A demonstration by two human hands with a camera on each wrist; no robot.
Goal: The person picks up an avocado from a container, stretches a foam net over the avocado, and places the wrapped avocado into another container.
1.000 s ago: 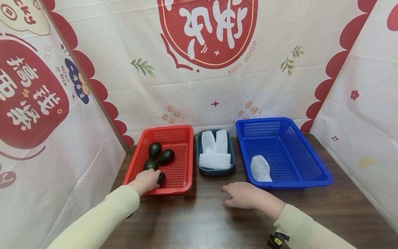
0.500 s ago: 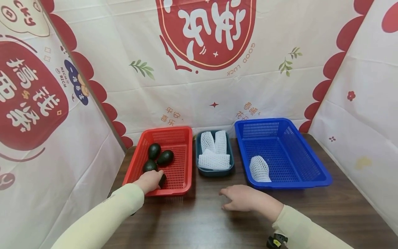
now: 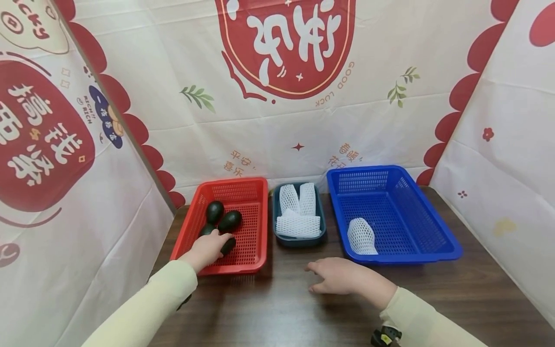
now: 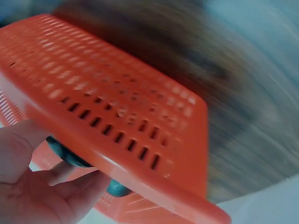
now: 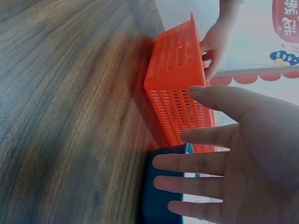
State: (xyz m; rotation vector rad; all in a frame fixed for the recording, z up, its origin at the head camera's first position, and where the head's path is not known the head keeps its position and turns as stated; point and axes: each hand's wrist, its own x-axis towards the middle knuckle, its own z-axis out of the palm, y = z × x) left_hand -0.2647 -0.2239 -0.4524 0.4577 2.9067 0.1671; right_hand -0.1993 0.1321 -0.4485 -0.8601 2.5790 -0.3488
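Note:
My left hand (image 3: 209, 251) reaches over the near rim of the red basket (image 3: 264, 226) and grips an avocado (image 3: 228, 246) in its front part. In the left wrist view, thumb and fingers curl about the dark avocado (image 4: 67, 154), partly hidden behind the basket's rim. Behind that hand lie an upper avocado (image 3: 215, 212), one to its right (image 3: 230, 220), and another, partly covered avocado (image 3: 207, 229). Over the table in front of the blue basket, my right hand (image 3: 336, 275) holds nothing; the right wrist view shows its fingers straight and spread.
A dark teal tray (image 3: 300, 242) with several white foam net sleeves (image 3: 298, 226) stands between the baskets. The blue basket (image 3: 453, 253) on the right has a netted, rounded item (image 3: 362, 236) in its near left corner. Printed cloth (image 3: 277, 140) walls off the back and sides of the wooden table.
My left hand has shifted slightly within the red basket, and more of the gripped avocado shows beside its fingers. The right hand has hardly moved. The head view has shifted a little.

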